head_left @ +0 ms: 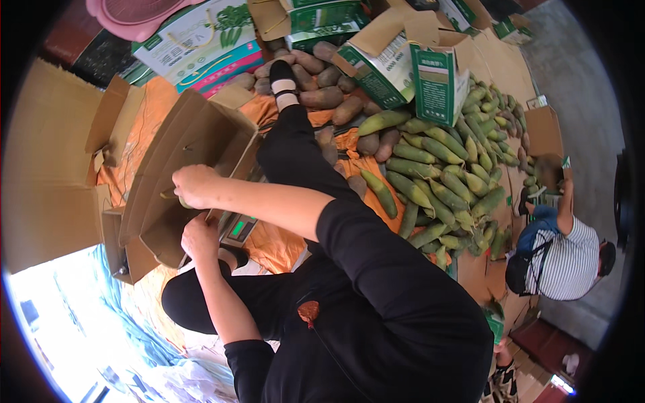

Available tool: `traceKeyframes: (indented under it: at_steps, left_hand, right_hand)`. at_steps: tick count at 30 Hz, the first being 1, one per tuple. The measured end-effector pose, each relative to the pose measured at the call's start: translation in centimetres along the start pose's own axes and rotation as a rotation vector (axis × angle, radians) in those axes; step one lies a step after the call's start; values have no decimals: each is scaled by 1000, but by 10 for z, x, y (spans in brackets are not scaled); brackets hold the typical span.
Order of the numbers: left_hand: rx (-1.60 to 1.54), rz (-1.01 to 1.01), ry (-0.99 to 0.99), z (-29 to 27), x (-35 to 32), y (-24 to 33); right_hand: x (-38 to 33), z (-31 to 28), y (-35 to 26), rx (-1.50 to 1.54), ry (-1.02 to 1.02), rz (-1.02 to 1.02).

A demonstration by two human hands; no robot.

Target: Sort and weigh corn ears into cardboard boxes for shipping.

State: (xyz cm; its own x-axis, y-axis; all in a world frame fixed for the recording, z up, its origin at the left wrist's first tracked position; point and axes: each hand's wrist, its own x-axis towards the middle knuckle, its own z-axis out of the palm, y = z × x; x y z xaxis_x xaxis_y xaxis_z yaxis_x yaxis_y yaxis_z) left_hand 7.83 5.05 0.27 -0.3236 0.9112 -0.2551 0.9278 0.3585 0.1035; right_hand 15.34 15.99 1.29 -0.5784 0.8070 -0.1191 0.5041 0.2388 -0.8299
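Observation:
An open cardboard box (168, 144), its plain brown inside facing up, stands in front of me beside a digital scale (238, 230) with a lit green display. Over the box, my right hand (195, 187) is closed, and a small yellow-green bit pokes out from it; what it belongs to is hidden. My left hand (200, 238) is just nearer, at the box's edge, with its fingers curled; I cannot make out what is in them. Right of my leg lies a large heap of green radishes (437, 181). Darker reddish-brown roots (322, 97) lie around my foot.
Printed green-and-white cartons (440, 84) stand behind the heap, with a white-and-green gift box (201, 40) and a pink basket (134, 17) at far left. Orange sheeting (275, 248) covers the floor. A person in a striped shirt (564, 262) bends over a box at right.

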Motion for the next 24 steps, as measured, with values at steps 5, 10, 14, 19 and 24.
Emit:
traceKeyframes:
  at_steps: [5, 10, 14, 19, 24]
  left_hand:
    - [30, -7, -18, -4, -3, -4]
    - [-12, -16, -25, -11, -4, 3]
    - [-38, -16, -16, -10, -5, -1]
    - [-32, 11, -14, -10, -2, 6]
    - [-2, -19, -40, -8, -1, 7]
  right_hand:
    - [-25, -25, 10, 25, 112, -142]
    - [-72, -116, 46, 282, 317, -198]
    - [-117, -152, 123, 270, 536, 91]
    - [-212, -148, 257, -156, 565, 554]
    - [-320, -140, 335, -651, 396, 969]
